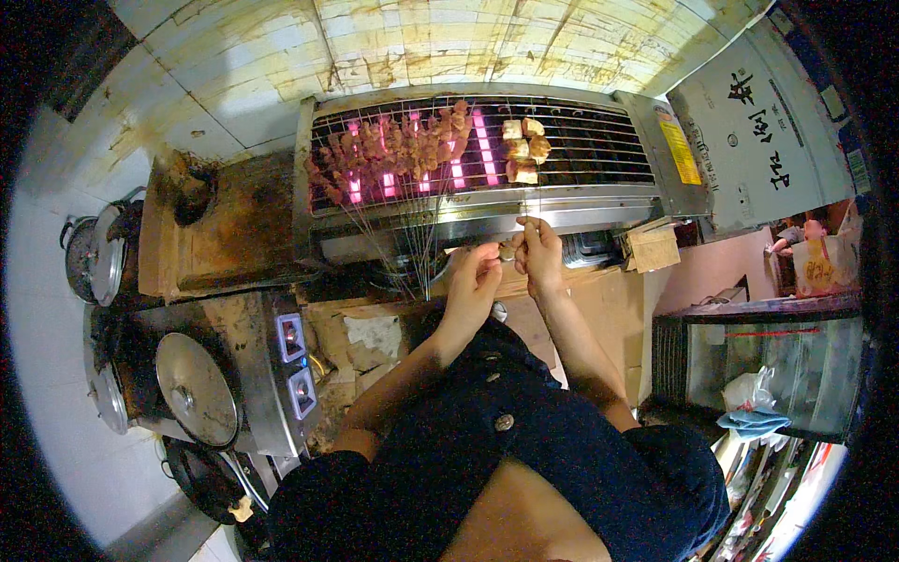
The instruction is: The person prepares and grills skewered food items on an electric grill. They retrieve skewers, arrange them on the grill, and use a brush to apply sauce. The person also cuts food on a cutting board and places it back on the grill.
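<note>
On the electric grill (583,211) ahead of me, several meat skewers (393,147) crowd the left half, their thin sticks (421,246) fanning out towards me over the front edge. To their right lie browned, pale square food pieces (527,149) in two columns, probably skewered tofu or bread. My right hand (541,253) pinches a thin skewer stick (539,200) that runs up to these pieces, just in front of the grill. Close to its left, my left hand (479,275) is raised with fingers curled; whether it grips anything is unclear.
Pink-glowing heating elements (484,151) show under the grate. A cooker with knobs (298,365) and a round pan lid (197,390) stand left. Cardboard (653,246) sits at the grill's right front, beyond it a glass case (772,351). Another person (801,232) is partly visible far right.
</note>
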### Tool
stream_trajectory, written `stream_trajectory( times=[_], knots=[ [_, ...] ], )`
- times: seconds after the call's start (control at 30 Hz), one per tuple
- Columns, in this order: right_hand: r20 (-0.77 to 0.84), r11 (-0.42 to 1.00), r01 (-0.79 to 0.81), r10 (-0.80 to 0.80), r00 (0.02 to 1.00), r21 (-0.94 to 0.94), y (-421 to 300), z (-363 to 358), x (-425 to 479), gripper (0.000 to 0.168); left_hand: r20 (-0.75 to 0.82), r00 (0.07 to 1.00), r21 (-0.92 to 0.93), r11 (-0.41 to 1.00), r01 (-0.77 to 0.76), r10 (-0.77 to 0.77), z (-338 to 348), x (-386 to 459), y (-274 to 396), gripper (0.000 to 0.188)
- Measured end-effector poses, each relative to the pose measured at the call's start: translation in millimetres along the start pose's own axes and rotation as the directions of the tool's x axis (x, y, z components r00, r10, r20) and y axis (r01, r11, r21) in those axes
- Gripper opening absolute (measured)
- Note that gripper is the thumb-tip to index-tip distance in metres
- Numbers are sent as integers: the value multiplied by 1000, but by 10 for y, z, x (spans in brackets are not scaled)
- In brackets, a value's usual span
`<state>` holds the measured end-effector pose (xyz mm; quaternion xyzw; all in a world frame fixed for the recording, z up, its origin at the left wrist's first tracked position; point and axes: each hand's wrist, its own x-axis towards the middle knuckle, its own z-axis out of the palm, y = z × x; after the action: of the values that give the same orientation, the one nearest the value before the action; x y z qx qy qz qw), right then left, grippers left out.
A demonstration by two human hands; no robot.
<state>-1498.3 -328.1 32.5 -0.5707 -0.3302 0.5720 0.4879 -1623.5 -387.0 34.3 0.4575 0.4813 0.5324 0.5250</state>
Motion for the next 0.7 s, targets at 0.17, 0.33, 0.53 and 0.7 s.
stream_trajectory(
  times=[0.17, 0.33, 0.53, 0.7],
  knots=[
    [172, 979, -88, 56, 983, 183, -282, -50, -79, 21, -6, 1000, 22, 1000, -17, 17, -29, 31, 0, 26],
    [417, 885, -269, 96, 904, 379, -384, -14, -105, 20, -33, 999, 3, 1000, -14, 14, -34, 52, -104, 23],
    [535, 788, -428, 151, 831, 443, -128, 90, 27, 22, -58, 997, 17, 998, -58, 59, -56, 65, -194, 21],
    [312, 968, -150, 82, 947, 202, 17, 208, -22, 22, -32, 999, -111, 994, 3, -6, -64, 115, -304, 25]
  ],
)
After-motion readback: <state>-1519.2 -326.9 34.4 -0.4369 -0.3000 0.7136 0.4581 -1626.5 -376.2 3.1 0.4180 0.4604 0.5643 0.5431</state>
